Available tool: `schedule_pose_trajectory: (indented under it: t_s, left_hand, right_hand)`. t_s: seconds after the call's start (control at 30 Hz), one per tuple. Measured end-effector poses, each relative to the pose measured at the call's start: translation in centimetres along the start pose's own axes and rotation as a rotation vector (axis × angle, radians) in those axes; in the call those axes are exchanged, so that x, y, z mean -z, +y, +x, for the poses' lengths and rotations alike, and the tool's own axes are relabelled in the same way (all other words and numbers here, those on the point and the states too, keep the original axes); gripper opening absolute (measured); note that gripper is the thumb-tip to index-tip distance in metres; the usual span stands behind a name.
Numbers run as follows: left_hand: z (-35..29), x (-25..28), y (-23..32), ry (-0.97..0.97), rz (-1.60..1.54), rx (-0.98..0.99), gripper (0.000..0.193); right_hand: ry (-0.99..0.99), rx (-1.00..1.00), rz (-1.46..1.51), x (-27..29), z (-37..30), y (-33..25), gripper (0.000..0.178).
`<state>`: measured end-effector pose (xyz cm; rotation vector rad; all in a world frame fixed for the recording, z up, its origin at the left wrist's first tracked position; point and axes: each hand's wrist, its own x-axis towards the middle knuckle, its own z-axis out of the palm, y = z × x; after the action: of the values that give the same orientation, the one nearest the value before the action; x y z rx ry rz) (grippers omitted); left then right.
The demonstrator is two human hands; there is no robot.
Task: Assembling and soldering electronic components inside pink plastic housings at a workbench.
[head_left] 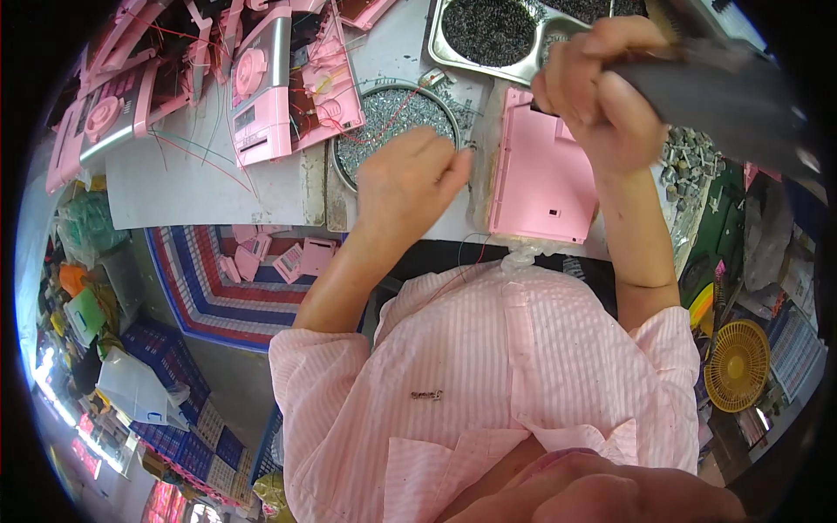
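Evidently the pink panel (542, 187), lying on the counter (157, 196) right of the frame's centre, is the piece most exposed. The right hand (602, 96), at the upper right, is wrapped around a dark tool (719, 96) above the panel's upper corner; the tool is blurred and its tip hard to make out, so a slip could scratch or chip the plastic. The left hand (408, 179), left of the panel, is curled into a loose fist over the lower edge of the round dish (334, 157) of silvery screws; whether anything is inside it I cannot tell. A careless wrist could tip that dish or scatter screws. A red wire (398, 112) lies across the screws, and if it snagged on the fingers it might pull at the opened pink casing (261, 105), upper left, and strain a joint. Farther out, knocking the metal tray (445, 54) at the top could mix its black parts (484, 33) with the screws.
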<state>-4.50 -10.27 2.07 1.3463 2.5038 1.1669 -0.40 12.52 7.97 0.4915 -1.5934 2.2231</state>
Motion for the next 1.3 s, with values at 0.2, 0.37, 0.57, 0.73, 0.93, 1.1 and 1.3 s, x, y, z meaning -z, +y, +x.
schedule_pose_trajectory:
  t_s: [0.2, 0.37, 0.57, 0.73, 0.93, 1.1, 1.3]
  left_hand:
    - [0.7, -2.0, 1.7, 0.088, -0.279, -0.096, 0.012]
    - [0.7, -1.5, 2.4, 0.032, -0.282, -0.068, 0.014]
    - [0.6, -1.8, 2.0, 0.091, -0.234, -0.139, 0.015]
    - [0.6, -1.6, 2.2, 0.109, -0.207, -0.143, 0.014]
    - [0.4, -0.9, 2.2, 0.072, -0.185, -0.099, 0.016]
    - [-0.9, 1.0, -0.6, -0.157, 0.192, 0.175, 0.014]
    - [-0.9, 0.9, -0.9, -0.054, 0.115, 0.169, 0.015]
  right_hand:
    - [-0.083, -0.054, -0.003, -3.1, -1.5, -2.6, 0.032]
    - [0.021, -0.062, 0.0, -3.8, -2.3, -2.0, 0.031]
    - [0.037, -0.08, 0.016, -4.2, -2.6, -2.5, 0.029]
    - [0.016, -0.075, -0.008, -4.5, -2.4, -2.6, 0.029]
    - [0.042, -0.065, -0.034, -4.5, -2.9, -1.9, 0.026]
    - [0.039, -0.103, -0.06, -2.4, -3.6, 0.0, 0.021]
    - [0.018, -0.227, -0.123, -3.3, -3.6, 1.0, 0.018]
